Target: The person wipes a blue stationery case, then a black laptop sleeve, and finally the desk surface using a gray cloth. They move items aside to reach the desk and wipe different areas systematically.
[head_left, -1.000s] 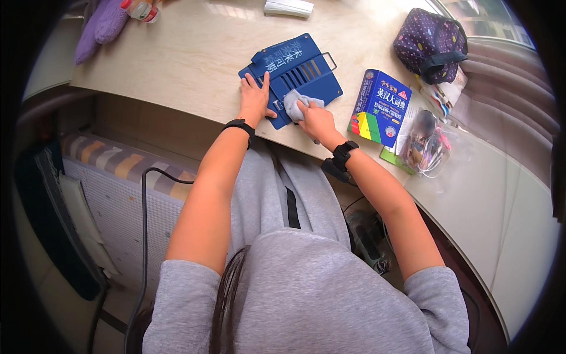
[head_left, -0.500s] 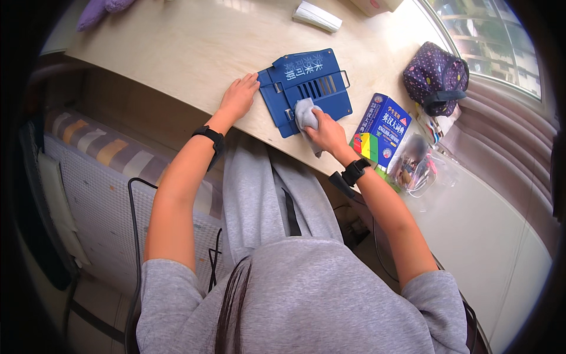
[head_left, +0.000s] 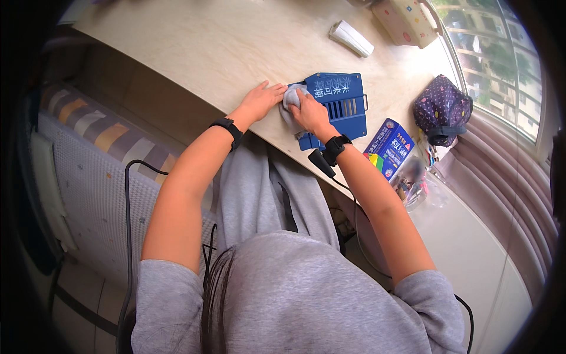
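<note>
A flat blue stand, slotted and lettered in white, with a wire loop on its far right side, lies on the table; it looks like a book stand. My right hand presses a crumpled light grey cloth against the stand's left edge, fingers closed over it. Beside the cloth, my left hand lies flat with fingers stretched out, its tips at the stand's left corner. The right hand and cloth cover part of the stand's left side.
The pale table carries a white folded pack and a cream dotted box. To the right are a thick blue book, a dark dotted bag and a clear plastic bag. A black cable hangs by my right wrist.
My right hand has slid the cloth from the stand's near middle to its left edge, close to my left hand. The whole view has shifted a little.
</note>
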{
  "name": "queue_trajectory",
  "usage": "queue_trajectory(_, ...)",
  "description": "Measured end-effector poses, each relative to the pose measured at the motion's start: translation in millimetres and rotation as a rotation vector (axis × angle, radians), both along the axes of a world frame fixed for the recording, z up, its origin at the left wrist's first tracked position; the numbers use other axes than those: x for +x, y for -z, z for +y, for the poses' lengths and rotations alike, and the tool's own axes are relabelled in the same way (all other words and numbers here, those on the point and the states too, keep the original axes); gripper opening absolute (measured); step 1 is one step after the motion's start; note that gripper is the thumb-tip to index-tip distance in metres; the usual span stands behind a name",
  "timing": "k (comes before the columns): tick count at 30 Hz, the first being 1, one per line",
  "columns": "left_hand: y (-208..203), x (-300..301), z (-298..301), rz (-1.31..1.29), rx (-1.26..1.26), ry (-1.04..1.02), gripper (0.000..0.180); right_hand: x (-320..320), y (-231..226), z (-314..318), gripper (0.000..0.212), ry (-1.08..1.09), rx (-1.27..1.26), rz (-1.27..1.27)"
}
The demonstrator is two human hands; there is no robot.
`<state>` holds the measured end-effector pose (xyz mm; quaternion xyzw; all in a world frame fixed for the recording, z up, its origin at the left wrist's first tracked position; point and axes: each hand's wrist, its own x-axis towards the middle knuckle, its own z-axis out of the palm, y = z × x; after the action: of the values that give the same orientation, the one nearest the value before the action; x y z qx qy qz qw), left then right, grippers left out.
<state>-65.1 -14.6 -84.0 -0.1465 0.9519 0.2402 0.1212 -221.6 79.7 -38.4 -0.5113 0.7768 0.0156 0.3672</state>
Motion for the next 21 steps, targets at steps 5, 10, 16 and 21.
queue_trajectory(5, 10, 12, -11, 0.128, -0.005, 0.077, 0.058, -2, 4, -7, 0.06, 0.132, 0.032, -0.089)
queue_trajectory(10, 23, 24, -16, 0.266, -0.025, 0.119, 0.061, 2, 10, -5, 0.063, 0.23, -0.027, -0.156)
queue_trajectory(16, 29, 25, -16, 0.308, -0.015, 0.127, 0.064, 0, -6, -17, 0.07, 0.212, 0.075, -0.121)
queue_trajectory(21, 25, 23, -21, 0.268, -0.02, 0.161, 0.064, 12, -14, -30, 0.08, 0.218, 0.282, -0.087)
